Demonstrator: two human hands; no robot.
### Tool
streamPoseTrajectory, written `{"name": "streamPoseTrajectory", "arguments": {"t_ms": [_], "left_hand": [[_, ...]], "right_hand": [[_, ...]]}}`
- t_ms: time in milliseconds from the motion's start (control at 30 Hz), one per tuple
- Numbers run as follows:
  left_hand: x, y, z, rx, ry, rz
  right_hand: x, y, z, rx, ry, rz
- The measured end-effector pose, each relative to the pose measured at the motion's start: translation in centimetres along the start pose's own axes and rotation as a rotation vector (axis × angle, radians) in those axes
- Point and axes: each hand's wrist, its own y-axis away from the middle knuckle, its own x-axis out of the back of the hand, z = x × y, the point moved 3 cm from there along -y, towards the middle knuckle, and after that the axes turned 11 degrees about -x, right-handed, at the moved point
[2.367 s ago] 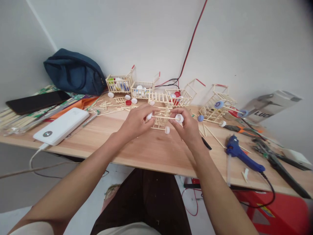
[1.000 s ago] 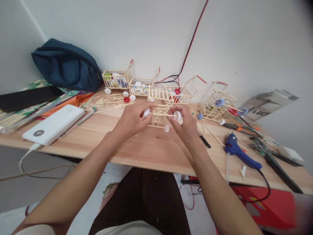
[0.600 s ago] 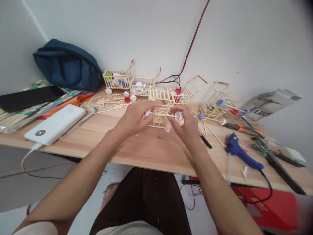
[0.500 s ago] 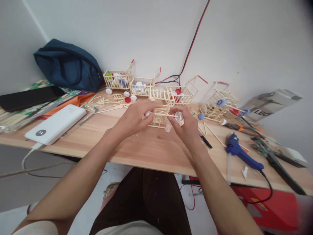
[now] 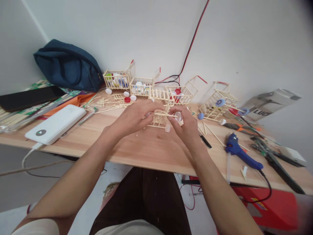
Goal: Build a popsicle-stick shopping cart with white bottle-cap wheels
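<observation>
Between my two hands is a thin wooden stick (image 5: 164, 114) with a translucent bottle cap (image 5: 179, 116) at its right end. My left hand (image 5: 132, 118) is closed at the left end, its fingers partly covering a whitish cap there. My right hand (image 5: 186, 127) pinches the stick just inside the right cap. Stick and caps lie over a small cart frame of wooden sticks (image 5: 157, 124) on the table. Another translucent cap (image 5: 168, 127) is at the frame's lower right corner. My fingers hide parts of the frame, so I cannot tell whether the stick touches it.
Several stick carts, including a cart with blue wheels (image 5: 217, 101), line the wall. Cut sticks (image 5: 104, 101) lie at left, near a white power bank (image 5: 56, 124) and dark blue bag (image 5: 69, 67). At right are a blue glue gun (image 5: 241, 151), pliers (image 5: 241, 128) and a black-handled tool (image 5: 205, 141).
The stick is a little more level between my hands. Both hands stay in nearly the same place, and the rest of the table looks the same.
</observation>
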Motion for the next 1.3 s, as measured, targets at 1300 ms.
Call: {"name": "streamPoseTrajectory", "arguments": {"t_ms": [1300], "left_hand": [[-0.7,0.9,0.0,0.049,-0.025,0.205]], "right_hand": [[0.3,-0.1,-0.9,0.088,0.018,0.020]]}}
